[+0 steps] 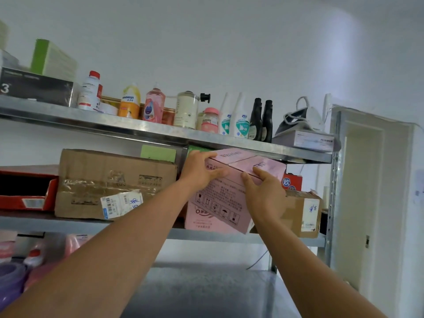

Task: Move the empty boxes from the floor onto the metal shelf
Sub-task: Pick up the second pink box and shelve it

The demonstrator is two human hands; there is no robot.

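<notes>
Both hands are on one pink box (220, 200), a smooth printed carton with handling symbols on its face. It is held tilted in the middle bay of the metal shelf (91, 120), its upper edge close under the top level. My left hand (202, 171) curls its fingers over the top left corner, thumb laid along the front. My right hand (263, 193) grips the top edge and front face further right. A second pink carton (199, 222) stands on the middle level below; whether the held box rests on it I cannot tell. To the left sits a creased, taped brown cardboard box (114, 182), and to the right a smaller brown box (302, 212). Plastic bottles (130, 102) line the galvanised top level.
</notes>
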